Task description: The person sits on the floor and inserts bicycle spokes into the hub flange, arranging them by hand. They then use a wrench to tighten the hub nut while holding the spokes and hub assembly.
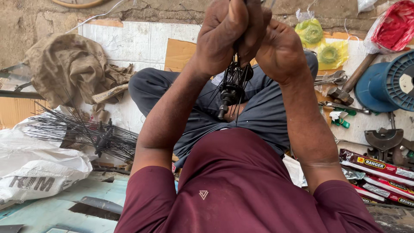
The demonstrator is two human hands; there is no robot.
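I sit cross-legged on the floor, both arms raised in front of me. My left hand (224, 32) and my right hand (280, 49) are clasped together around a bunch of thin black spokes. The spokes run down to a black wheel hub (230, 92), which hangs below my hands over my lap. The tops of the spokes are hidden inside my fingers.
Another hub with spokes fanned out (92, 136) lies at the left beside a white sack (32, 168) and a brown cloth (69, 67). At the right are a hammer (345, 86), a blue spool (386, 84), wrenches, green wire coils (330, 54) and red packets (379, 172).
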